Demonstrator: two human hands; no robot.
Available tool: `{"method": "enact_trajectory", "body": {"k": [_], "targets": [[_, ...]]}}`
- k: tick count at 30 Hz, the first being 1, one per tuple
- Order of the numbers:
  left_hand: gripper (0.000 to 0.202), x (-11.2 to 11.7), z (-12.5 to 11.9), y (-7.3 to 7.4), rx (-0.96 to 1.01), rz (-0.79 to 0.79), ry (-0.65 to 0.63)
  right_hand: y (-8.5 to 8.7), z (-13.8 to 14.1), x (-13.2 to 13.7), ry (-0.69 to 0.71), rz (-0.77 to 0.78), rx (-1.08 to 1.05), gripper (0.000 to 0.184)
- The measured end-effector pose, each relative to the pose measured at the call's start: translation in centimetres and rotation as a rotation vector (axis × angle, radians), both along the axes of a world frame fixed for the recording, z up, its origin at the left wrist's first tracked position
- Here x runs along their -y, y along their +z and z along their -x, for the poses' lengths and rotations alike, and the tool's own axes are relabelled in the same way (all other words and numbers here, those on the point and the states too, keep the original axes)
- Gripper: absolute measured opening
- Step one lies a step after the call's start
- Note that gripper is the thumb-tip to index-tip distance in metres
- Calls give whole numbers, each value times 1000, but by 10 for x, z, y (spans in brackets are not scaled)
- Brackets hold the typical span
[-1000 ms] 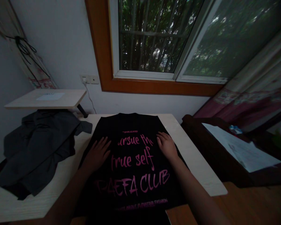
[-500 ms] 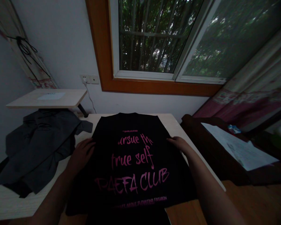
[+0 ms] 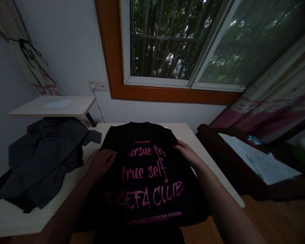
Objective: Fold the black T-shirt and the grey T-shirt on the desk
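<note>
A black T-shirt [image 3: 144, 162] with pink lettering lies spread over the table, its collar end towards the wall and its lower end hanging past the near edge. My left hand [image 3: 104, 161] is closed on the shirt's left side, fingers bent over the cloth. On the opposite side, my right hand [image 3: 188, 152] grips the shirt's edge just below the shoulder, thumb and fingers drawn together. Folds of black cloth partly hide the fingertips of both hands.
On the left of the pale table [image 3: 222, 179] lies a crumpled dark grey garment [image 3: 51, 152]. Behind it stands a small raised shelf [image 3: 77, 101] bearing a paper sheet [image 3: 57, 103]. To the right is a dark brown seat [image 3: 234, 162] with a large white sheet [image 3: 259, 162] on it.
Both hands have moved inward, the left one to the right and the right one to the left. The shirt's sides have come in with them, making it narrower.
</note>
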State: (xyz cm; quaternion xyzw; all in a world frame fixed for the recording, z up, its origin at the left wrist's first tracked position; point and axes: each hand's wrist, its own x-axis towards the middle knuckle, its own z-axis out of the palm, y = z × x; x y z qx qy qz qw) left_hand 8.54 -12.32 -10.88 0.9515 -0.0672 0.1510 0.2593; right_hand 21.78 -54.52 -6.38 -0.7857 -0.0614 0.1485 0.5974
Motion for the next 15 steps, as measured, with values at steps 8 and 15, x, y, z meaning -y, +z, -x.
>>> {"method": "enact_trajectory", "body": {"k": [8,15], "targets": [[53,100,-74,0,-221,625,-54,-3,45,-73,589,588,267,81],[69,129,-92,-5,-77,269,89,-12,79,-99,619,949,516,77]]}}
